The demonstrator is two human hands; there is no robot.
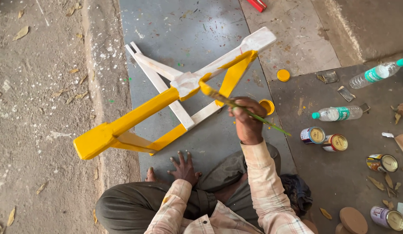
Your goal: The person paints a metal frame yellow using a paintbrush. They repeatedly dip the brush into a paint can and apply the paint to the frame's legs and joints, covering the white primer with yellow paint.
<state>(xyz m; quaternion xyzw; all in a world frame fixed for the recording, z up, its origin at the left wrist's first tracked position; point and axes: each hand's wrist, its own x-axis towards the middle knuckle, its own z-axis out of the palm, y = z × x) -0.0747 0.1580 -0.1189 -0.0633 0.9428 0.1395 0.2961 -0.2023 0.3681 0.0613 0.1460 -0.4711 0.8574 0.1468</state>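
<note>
I am pressing my left hand (184,167) flat, fingers spread, on the floor (210,143). My right hand (246,117) is gripping a green paintbrush (236,105), its yellow tip touching the half-yellow wooden frame (175,93) lying just beyond.

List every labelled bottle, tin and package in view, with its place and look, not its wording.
Upper bottle: far right, lying down, clear plastic, green cap and label.
Lower bottle: right of the open paint pot, lying down, clear, green cap and label.
Two tins: below that bottle, side by side, gold ends, printed wraps.
Third tin: right edge, gold end, dark label.
Purple tin: bottom right, gold end.
</note>
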